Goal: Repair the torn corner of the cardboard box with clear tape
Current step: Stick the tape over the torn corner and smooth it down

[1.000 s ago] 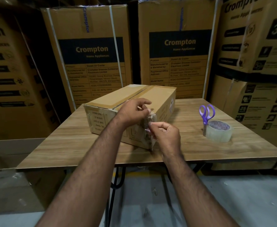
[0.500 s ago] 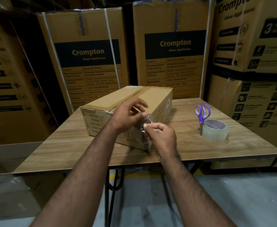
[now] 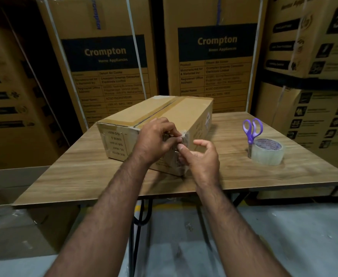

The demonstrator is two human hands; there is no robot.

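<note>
Cardboard box [image 3: 186, 114] lies lengthwise away (angled rightward).

Wood-grain surface [image 3: 68, 176] carries a cardboard box [image 3: 184, 114] at centre, set at an angle. Clear tape roll [image 3: 268, 153] lies near right edge, purple-handled scissors [image 3: 252, 129] standing in its core.

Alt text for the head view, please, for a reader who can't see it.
Both hands, left hand and right hand, work a strip of clear tape onto the near corner of a cardboard box on a wooden table. Purple scissors stand in a tape roll to the right.
</note>
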